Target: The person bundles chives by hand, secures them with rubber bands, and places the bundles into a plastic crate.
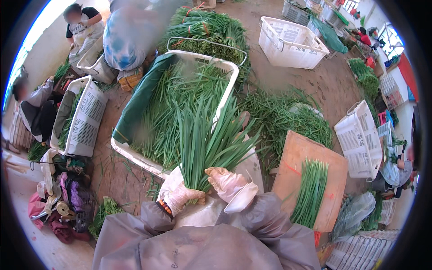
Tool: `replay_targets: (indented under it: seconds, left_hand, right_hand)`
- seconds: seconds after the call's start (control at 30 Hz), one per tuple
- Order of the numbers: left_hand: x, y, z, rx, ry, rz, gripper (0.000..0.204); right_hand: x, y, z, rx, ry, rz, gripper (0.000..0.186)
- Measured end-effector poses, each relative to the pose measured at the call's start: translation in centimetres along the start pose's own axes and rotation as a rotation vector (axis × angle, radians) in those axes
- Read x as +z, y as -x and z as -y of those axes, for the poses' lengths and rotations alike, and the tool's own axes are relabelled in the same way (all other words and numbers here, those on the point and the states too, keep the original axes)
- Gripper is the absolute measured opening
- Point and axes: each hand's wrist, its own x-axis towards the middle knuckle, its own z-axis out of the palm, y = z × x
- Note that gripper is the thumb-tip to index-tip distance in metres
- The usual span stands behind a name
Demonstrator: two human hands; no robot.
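Observation:
My left hand (181, 197), in a pale thin glove with an orange bead bracelet at the wrist, is wrapped round the lower ends of a bunch of garlic chives (198, 150). The leaves fan upward and out to the right. Beside the stems, my right hand (229, 183) is gloved too, with its fingers curled together against the bunch's right edge. What its fingers hold, if anything, is hidden. Just beyond lies a large white crate (231, 67) full of loose chives, with green cloth (141, 101) over its left side.
To my right, a wooden board (283, 180) bears a neat pile of chives (311, 191). Loose chives (288, 117) are heaped on the floor behind it. White crates (292, 42) stand around. Several people sit or bend nearby, one in a blue-and-white top (123, 42).

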Motion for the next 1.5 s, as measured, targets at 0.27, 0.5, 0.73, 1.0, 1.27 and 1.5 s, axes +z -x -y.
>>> replay_targets:
  seconds: [0.27,0.5,0.73,1.0,1.27,1.5]
  left_hand:
    - [-1.6,-0.2,3.7,-0.207,0.072,0.082,0.023]
    - [-2.1,-0.3,4.3,-0.221,-0.042,0.126,0.022]
    - [-1.9,-0.5,4.6,-0.235,-0.040,0.155,0.025]
    - [-1.9,-0.6,4.4,-0.215,0.063,0.142,0.028]
    - [-1.7,-0.5,4.1,-0.215,0.129,0.115,0.031]
    - [-1.9,-0.6,5.4,-0.139,0.004,0.074,0.035]
  right_hand:
    - [-3.4,-2.1,-0.9,0.447,-0.883,-0.215,0.027]
    - [-7.8,-4.5,-5.2,0.652,-1.101,-0.400,0.024]
    - [-9.3,-4.9,-5.5,0.851,-1.128,-0.084,0.018]
    - [-7.2,-4.0,-6.7,0.675,-1.513,-0.181,0.007]
    - [-10.9,-2.6,-11.8,-0.317,-2.254,-0.401,0.041]
    - [-16.8,-2.9,-6.3,0.232,-1.619,-0.509,0.033]
